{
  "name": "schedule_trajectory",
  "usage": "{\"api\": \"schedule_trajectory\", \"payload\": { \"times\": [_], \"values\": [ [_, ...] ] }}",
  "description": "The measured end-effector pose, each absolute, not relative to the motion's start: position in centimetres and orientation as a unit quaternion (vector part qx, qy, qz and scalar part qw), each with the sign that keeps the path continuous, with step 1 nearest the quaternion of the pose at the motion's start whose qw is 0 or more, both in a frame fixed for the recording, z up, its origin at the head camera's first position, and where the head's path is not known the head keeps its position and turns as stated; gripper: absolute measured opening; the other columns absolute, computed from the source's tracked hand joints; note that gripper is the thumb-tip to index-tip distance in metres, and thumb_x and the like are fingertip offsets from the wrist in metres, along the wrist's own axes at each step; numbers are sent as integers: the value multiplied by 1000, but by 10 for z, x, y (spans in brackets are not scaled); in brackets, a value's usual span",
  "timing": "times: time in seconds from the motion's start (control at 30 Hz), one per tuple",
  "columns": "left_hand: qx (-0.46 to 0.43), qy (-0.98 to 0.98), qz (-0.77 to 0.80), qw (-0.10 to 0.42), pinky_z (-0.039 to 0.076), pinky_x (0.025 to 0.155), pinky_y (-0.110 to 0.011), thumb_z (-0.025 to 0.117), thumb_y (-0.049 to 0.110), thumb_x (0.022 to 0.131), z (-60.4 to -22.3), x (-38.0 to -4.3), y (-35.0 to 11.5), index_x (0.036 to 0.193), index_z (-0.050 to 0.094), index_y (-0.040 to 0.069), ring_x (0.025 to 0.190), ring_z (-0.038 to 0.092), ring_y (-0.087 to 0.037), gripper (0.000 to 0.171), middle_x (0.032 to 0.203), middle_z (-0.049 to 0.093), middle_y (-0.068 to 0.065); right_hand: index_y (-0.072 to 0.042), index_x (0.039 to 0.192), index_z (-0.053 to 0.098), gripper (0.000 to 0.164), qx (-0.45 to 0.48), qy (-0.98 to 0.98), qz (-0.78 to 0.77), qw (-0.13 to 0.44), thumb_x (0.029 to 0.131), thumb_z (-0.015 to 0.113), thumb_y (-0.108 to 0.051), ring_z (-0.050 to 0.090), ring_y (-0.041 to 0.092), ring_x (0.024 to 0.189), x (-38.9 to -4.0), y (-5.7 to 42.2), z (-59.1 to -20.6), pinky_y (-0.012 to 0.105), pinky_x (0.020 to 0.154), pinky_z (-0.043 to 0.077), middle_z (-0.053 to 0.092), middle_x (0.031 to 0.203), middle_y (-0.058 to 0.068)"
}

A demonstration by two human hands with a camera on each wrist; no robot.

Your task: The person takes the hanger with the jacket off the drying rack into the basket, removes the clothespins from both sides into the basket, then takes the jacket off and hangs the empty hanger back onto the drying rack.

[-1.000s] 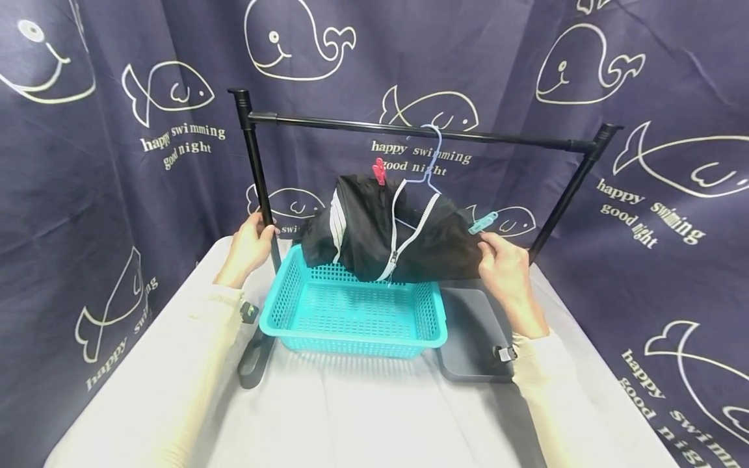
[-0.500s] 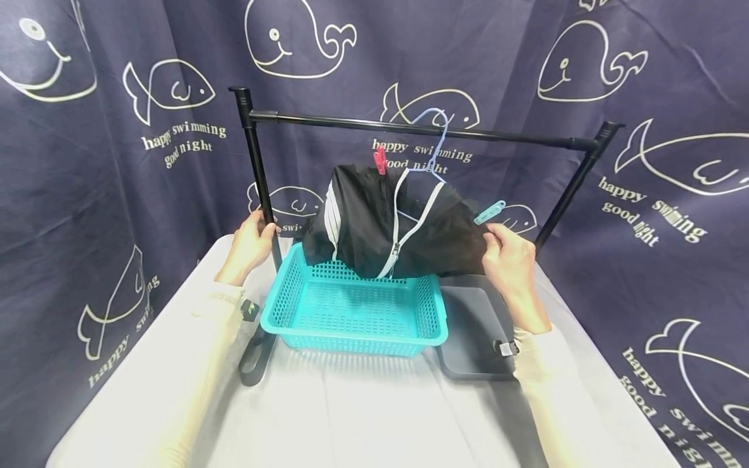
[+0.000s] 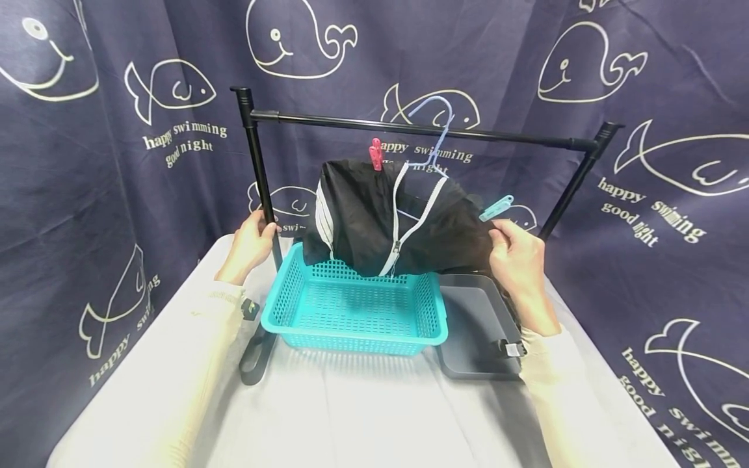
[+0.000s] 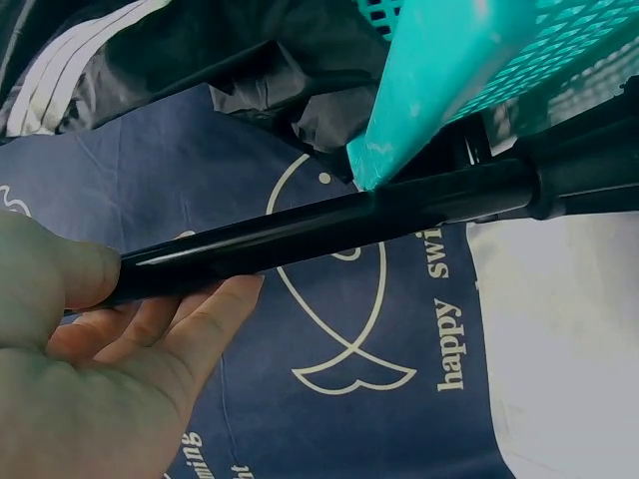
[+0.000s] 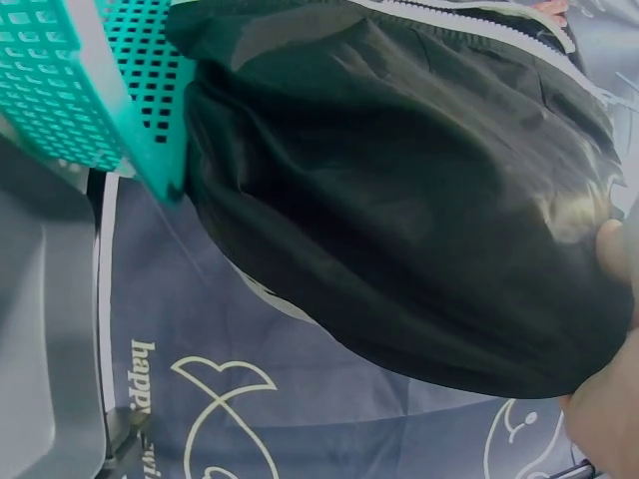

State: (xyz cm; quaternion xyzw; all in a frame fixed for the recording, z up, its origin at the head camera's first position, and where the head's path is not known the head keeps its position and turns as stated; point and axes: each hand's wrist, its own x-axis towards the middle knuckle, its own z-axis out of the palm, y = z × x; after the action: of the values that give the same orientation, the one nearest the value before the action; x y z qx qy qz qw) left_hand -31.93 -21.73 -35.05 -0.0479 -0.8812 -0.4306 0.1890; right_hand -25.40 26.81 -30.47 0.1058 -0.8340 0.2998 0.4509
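A black jacket (image 3: 357,221) with a white zipper and white stripes hangs on a light blue hanger (image 3: 447,123), whose hook stands above the rack's crossbar (image 3: 351,123). On its shoulders sit a red clothespin (image 3: 376,155) and a light teal clothespin (image 3: 497,208). My right hand (image 3: 519,270) pinches the jacket's right-hand shoulder, just below the teal clothespin. Only part of that hand shows in the right wrist view, at the cloth's edge. My left hand (image 3: 248,247) holds the rack's left black post (image 4: 300,230), thumb on one side and fingers on the other.
A turquoise basket (image 3: 351,341) stands on the white tablecloth (image 3: 351,416) beneath the jacket, whose hem overlaps its back rim. To its right lies a grey tray (image 3: 474,331). The rack's right post (image 3: 573,188) rises behind my right hand. A dark patterned curtain surrounds the table.
The hanger hook has risen from the crossbar to above it. The jacket and both clothespins have gone up, and my right hand has moved up and rightward. My left hand has stayed on the post.
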Motion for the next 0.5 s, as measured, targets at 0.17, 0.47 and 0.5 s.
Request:
{"api": "schedule_trajectory", "payload": {
  "times": [0.17,0.47,0.5],
  "values": [
    [-52,-880,-431,194,43,100,-56,44,20,108,-351,-321,-217,129,57,4,114,63,-39,30,120,71,-19,-2,102,77,14,114,-828,303,458,95,65,0,59,24,69,-247,269,-299,28,69,39,76,88,15],
    [-52,-880,-430,198,43,100,-55,45,18,108,-350,-321,-217,127,58,4,111,64,-38,27,118,72,-20,-2,103,78,17,134,-810,335,463,95,64,2,48,-7,73,-233,268,-287,17,70,36,77,92,16],
    [-52,-880,-429,198,44,100,-55,45,18,108,-350,-320,-217,127,58,4,111,64,-38,27,118,72,-20,-1,103,78,17,137,-807,341,463,94,64,3,49,-8,73,-231,267,-285,16,70,36,77,93,16]
  ]
}}
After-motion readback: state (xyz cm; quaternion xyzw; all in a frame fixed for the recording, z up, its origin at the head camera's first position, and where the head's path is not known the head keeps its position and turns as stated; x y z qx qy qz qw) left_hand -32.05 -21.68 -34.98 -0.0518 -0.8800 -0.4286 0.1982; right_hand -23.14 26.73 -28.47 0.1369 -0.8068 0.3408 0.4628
